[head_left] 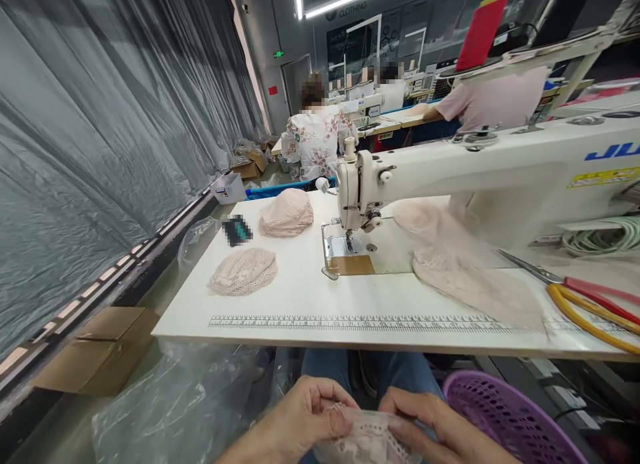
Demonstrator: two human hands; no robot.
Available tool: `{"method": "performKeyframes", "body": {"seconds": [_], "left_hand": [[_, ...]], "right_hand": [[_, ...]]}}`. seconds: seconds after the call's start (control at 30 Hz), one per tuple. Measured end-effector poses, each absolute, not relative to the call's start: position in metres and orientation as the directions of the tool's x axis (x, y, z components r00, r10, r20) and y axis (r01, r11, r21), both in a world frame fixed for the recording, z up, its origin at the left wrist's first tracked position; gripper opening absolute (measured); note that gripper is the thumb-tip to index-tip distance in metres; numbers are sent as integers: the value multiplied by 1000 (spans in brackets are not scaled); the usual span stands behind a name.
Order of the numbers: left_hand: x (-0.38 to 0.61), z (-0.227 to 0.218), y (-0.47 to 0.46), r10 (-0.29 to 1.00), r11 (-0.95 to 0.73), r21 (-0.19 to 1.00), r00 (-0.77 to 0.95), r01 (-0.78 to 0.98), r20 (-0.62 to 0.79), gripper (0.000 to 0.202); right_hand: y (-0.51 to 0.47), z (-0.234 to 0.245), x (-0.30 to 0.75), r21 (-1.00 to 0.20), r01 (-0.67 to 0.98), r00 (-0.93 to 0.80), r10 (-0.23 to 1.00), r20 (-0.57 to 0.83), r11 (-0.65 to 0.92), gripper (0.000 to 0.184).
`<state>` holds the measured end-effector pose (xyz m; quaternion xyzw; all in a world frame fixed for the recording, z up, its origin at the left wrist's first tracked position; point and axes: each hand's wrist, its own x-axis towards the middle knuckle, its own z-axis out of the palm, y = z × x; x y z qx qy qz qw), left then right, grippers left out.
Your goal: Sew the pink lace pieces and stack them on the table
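Low in front of my lap, a piece of pale pink lace fabric [367, 437] is held between both hands. My left hand [315, 414] pinches its left edge, thumb on top. My right hand [425, 417] has its fingers closed on the right side of the lace; part of the piece is cut off by the frame's bottom. Beyond the table edge stands a white sewing machine [353, 191], its needle area bare of cloth. A stack of pink pieces [287, 214] and a lace stack [245, 272] lie left of it.
Sheer pink fabric [470, 291] lies right of the needle on the white table [300, 304]. Scissors [575, 291] with red and yellow handles rest at the right. A purple basket [500, 411] stands below. Cardboard box [100, 347] at left; co-workers [320, 141] sit ahead.
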<state>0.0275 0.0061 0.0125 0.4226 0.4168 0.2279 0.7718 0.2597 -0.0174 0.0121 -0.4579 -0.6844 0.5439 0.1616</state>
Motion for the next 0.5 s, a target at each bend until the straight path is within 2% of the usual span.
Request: {"method": "performKeyframes", "body": {"seconds": [0.13, 0.27, 0.4, 0.5], "left_hand": [[31, 9, 3, 664, 590, 807, 582, -23, -469, 57], [37, 6, 4, 643, 573, 819, 606, 24, -468, 57], [38, 2, 4, 677, 540, 841, 577, 32, -457, 56], [38, -2, 5, 641, 570, 821, 607, 35, -470, 57]], "right_hand": [[-21, 10, 268, -937, 348, -545, 806, -233, -35, 47], [-22, 11, 267, -971, 209, -577, 788, -217, -115, 43], [-18, 4, 270, -974, 71, -597, 773, -216, -217, 50], [-15, -5, 274, -963, 35, -622, 748, -232, -269, 51]]}}
